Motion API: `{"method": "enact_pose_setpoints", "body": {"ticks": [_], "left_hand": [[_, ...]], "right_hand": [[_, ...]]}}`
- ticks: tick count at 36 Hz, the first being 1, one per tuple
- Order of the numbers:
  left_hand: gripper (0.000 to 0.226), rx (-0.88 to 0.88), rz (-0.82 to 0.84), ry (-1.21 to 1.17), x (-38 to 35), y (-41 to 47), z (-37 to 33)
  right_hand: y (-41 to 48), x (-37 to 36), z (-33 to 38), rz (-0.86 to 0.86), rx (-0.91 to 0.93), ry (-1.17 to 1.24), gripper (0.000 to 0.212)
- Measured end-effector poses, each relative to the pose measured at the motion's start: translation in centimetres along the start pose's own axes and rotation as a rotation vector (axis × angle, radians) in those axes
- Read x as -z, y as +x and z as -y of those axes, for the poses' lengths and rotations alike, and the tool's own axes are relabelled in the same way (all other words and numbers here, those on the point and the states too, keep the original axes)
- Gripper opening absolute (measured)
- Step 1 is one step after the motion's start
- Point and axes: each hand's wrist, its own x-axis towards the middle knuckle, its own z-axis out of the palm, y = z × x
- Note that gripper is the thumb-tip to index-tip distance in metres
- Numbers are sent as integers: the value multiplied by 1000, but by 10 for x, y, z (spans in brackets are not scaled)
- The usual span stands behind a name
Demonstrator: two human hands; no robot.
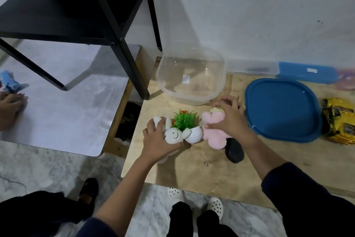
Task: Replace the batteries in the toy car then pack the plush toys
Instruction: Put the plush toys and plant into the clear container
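While my left hand (pixel 159 140) grips the white plush (pixel 173 135) and right hand (pixel 228 121) the pink plush (pixel 211 134), the tub (pixel 223 75) sits just on their far side.

At frame centre, a potted plant (pixel 185 121) is sitting between the left plush toy (pixel 173 136) and right plush toy (pixel 213 136) on the board (pixel 192 171); the tub (pixel 192 100) is standing above them, its lid (pixel 282 110) lying rightward, toy car (pixel 338 121) beyond.

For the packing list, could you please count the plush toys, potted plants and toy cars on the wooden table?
Plush toys: 2, the white plush toy held by the left hand and the pink plush toy held by the right hand.
Potted plants: 1, the potted plant between them.
Toy cars: 1, the yellow toy car.
Total: 4.
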Motion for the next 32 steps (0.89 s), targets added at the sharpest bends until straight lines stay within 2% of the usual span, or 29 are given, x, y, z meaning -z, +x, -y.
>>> {"method": "enact_pose_setpoints", "body": {"ticks": [8,20,26,32], "left_hand": [[103,16,-76,-102,5,-6,-3],[108,-45,-259,-148,28,-21,-28],[109,-125,-302,-193,57,2,-65],[102,-183,-264,-208,83,62,-94]], "right_hand": [[-4,2,-3,-30,29,14,71],[-21,45,3,-133,49,77,68],[-5,79,27,-196,122,98,66],[31,95,58,-194,182,76,64]]}}
